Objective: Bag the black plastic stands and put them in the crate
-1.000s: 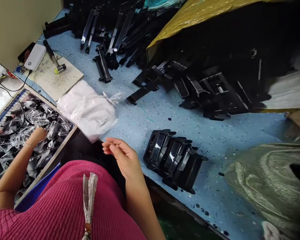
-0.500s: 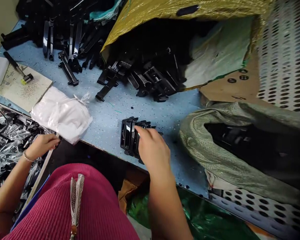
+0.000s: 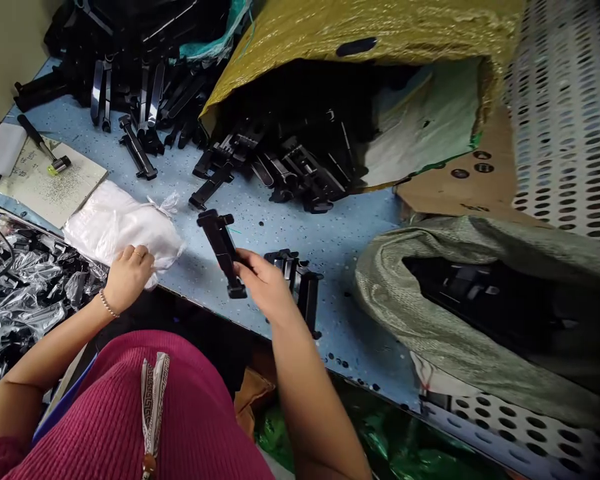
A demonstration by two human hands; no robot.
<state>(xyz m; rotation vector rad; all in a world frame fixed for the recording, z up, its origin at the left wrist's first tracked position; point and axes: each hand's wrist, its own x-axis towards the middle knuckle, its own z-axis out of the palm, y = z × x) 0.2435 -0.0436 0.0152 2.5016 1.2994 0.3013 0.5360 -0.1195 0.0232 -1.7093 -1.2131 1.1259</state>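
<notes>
White bag: my landmark, lying on the desk.
Black part: just right of the white bag, tilted above the desk, its far end leaning toward the bag.
Right hand: right of the white bag, fingers clamped on the black part's right edge, nearer its near end. I judge that the long far end could swing, so I want a firm pinch and a level wrist.
Left hand: at the white bag's near edge, fingers curled; I cannot tell whether they grip anything. If the part wobbles, I'd steady its far end from this side.
Row of parts: farther right of the white bag, partly hidden by my right hand and wrist. I should carry that wrist high enough not to knock it.
Loose part: beyond the white bag's far right corner, close to the held part's far end; I'd leave a gap there so the two don't scrape.
</notes>
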